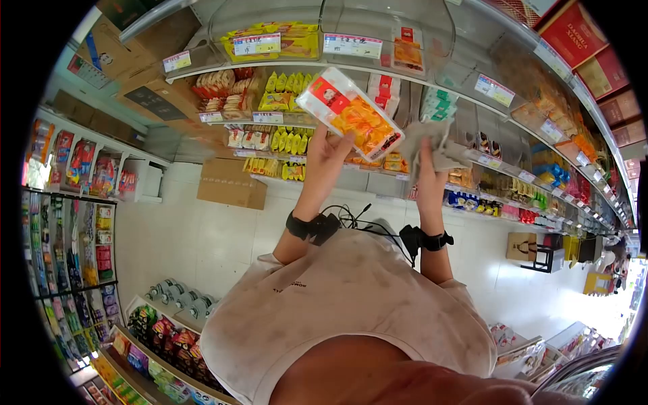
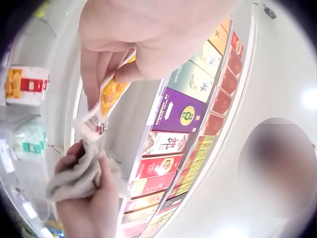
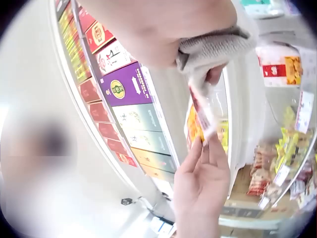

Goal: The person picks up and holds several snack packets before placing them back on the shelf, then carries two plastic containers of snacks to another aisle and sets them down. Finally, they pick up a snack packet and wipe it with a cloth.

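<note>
Shop shelves packed with snacks are seen all around; a pale floor is spread out below them. A snack packet is held up high in front of the shelves by the left hand; its lower end is pinched between thumb and fingers, so this grip is clamped on the packet. A grey cloth is bunched up in the right hand; the fingers are curled round it, so that grip is clamped on the cloth. The cloth is seen right at one end of the packet; in the wrist views it seems to touch it.

It looks like the packet is being wiped. For a good wipe, the packet should be held flat and steady, but not squeezed hard, or the snacks inside may be crushed; the cloth should be slid softly along the whole front; the back should be done too; nothing on the shelf should be bumped.

Clear bins are set on the top shelf; yellow packets are stacked in one of them. A brown cardboard box is set on the floor by the shelves; it is shut, so what is in it cannot be seen. Red and purple gift boxes are lined up high; they are shut too.
</note>
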The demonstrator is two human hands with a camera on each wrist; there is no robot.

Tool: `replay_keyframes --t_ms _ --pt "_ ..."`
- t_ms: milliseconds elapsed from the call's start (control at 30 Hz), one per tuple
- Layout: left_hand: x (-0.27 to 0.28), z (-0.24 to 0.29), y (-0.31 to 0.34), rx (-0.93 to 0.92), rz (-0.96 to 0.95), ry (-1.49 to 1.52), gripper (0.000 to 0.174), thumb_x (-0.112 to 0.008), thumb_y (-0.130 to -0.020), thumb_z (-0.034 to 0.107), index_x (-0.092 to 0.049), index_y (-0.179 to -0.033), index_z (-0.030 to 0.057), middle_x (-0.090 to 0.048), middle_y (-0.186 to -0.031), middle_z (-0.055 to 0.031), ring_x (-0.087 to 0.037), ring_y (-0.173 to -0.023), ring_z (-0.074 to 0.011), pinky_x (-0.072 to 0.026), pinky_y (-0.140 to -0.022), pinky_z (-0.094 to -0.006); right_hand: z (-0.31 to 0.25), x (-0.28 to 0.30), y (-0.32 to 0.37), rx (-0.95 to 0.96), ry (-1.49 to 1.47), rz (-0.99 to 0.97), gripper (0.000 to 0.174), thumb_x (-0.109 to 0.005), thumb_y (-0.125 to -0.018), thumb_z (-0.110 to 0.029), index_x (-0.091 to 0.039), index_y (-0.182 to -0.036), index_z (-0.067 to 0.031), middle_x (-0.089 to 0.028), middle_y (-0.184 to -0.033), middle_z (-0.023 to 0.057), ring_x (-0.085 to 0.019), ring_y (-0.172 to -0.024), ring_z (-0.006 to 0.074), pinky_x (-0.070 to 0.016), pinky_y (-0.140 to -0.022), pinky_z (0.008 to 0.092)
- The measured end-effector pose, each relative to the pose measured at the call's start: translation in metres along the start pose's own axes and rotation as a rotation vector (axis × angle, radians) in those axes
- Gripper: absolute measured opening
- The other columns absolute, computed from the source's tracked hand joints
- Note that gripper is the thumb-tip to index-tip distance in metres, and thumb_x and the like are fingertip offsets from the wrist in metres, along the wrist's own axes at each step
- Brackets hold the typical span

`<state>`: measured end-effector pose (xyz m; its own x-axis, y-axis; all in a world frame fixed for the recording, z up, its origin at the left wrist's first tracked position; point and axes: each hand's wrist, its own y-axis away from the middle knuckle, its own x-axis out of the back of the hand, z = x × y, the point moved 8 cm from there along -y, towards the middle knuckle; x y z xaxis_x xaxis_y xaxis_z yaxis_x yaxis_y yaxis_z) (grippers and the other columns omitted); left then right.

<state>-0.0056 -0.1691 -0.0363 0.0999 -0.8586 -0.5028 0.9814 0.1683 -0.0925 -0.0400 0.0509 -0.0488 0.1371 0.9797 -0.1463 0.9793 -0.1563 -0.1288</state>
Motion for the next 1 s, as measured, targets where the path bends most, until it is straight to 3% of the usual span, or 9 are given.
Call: replay_keyframes --t_ms 100,167,333,433,467,533,667,767,1000 --pt "0.014 -0.017 -0.001 0.078 -0.109 -0.198 0.038 -0.056 -0.1 0.007 -0.047 -0.136 0.0011 -0.069 -0.107 -0.0082 -0.065 -0.09 -0.0109 -0.0518 -0.079 -0.024 -0.005 -0.013 0.003 0.163 0.258 -0.02 0.027 -0.061 -0.098 -0.017 -0.057 -0.12 -0.002 -0.061 -0.103 0.0079 -0.055 -0.088 0.0132 -0.0464 -0.076 0.0271" --pt "0.018 -0.022 0.001 0.118 -0.236 -0.506 0.035 -0.054 -0.1 0.006 -0.048 -0.135 0.0002 -0.067 -0.109 -0.0079 -0.064 -0.088 -0.0109 -0.0529 -0.079 -0.024 -0.062 -0.075 0.023 0.538 0.554 -0.182 0.037 -0.061 -0.091 -0.012 -0.057 -0.127 -0.0016 -0.058 -0.125 0.0144 -0.055 -0.116 0.0261 -0.0409 -0.101 0.0405" --pt "0.048 -0.009 0.001 0.222 0.002 0.202 0.035 -0.049 -0.103 0.01 -0.048 -0.137 0.0026 -0.064 -0.12 -0.0071 -0.063 -0.105 -0.0142 -0.0537 -0.085 -0.0294 -0.061 -0.142 0.049 0.798 0.885 -0.671 0.054 -0.064 -0.078 -0.018 -0.059 -0.13 -0.0036 -0.051 -0.146 0.0102 -0.038 -0.142 0.034 -0.0226 -0.118 0.0541" --pt "0.056 0.012 -0.013 0.082 -0.03 0.349 0.033 -0.047 -0.105 0.014 -0.048 -0.136 0.0021 -0.064 -0.122 -0.0075 -0.064 -0.107 -0.0154 -0.0543 -0.087 -0.0299 -0.062 -0.134 0.051 0.649 0.803 -0.947 0.057 -0.063 -0.074 -0.019 -0.061 -0.129 -0.0051 -0.054 -0.142 0.0104 -0.04 -0.141 0.0339 -0.024 -0.118 0.054" --pt "0.051 0.018 -0.016 0.03 -0.03 0.324 0.032 -0.046 -0.105 0.016 -0.049 -0.134 0.0022 -0.064 -0.121 -0.0071 -0.064 -0.108 -0.015 -0.0543 -0.085 -0.0286 -0.05 -0.115 0.037 0.651 0.79 -0.758 0.044 -0.06 -0.087 -0.021 -0.062 -0.128 -0.0058 -0.057 -0.139 0.0094 -0.044 -0.139 0.0282 -0.0284 -0.117 0.0488" --pt "0.048 0.021 -0.016 0.07 -0.053 0.288 0.029 -0.051 -0.104 0.015 -0.054 -0.129 0.0006 -0.065 -0.117 -0.0057 -0.064 -0.103 -0.0139 -0.0523 -0.083 -0.026 -0.013 -0.058 0.001 0.054 0.353 -0.279 0.036 -0.055 -0.096 -0.026 -0.062 -0.125 -0.0056 -0.061 -0.13 0.0066 -0.053 -0.127 0.0216 -0.038 -0.109 0.0417" --pt "0.043 0.019 -0.023 -0.102 -0.033 -0.044 0.02 -0.064 -0.097 0.012 -0.064 -0.111 -0.0031 -0.064 -0.106 -0.0019 -0.061 -0.088 -0.0104 -0.0472 -0.077 -0.022 -0.002 -0.076 0.008 -0.411 -0.507 -0.084 0.029 -0.054 -0.104 -0.029 -0.061 -0.117 -0.004 -0.065 -0.109 0.0008 -0.06 -0.102 0.0083 -0.0492 -0.087 0.0259" --pt "0.047 0.042 -0.023 -0.42 0.025 -0.475 0.016 -0.071 -0.091 0.008 -0.067 -0.1 -0.0048 -0.062 -0.097 0.0006 -0.053 -0.079 -0.0068 -0.0433 -0.072 -0.0205 0.003 -0.107 0.022 -0.114 -0.016 -0.433 0.024 -0.066 -0.097 -0.017 -0.06 -0.115 -0.0022 -0.065 -0.098 -0.0007 -0.061 -0.09 0.0077 -0.0498 -0.077 0.0237" --pt "0.045 0.021 -0.026 0.044 -0.183 -0.136 0.015 -0.076 -0.086 0.005 -0.069 -0.098 -0.0001 -0.064 -0.084 0.003 -0.05 -0.071 -0.0013 -0.0409 -0.066 -0.0194 0.01 -0.081 0.01 -0.193 0.089 -0.342 0.028 -0.068 -0.095 -0.015 -0.061 -0.119 -0.0033 -0.063 -0.113 0.0005 -0.058 -0.104 0.0085 -0.0476 -0.087 0.0265"
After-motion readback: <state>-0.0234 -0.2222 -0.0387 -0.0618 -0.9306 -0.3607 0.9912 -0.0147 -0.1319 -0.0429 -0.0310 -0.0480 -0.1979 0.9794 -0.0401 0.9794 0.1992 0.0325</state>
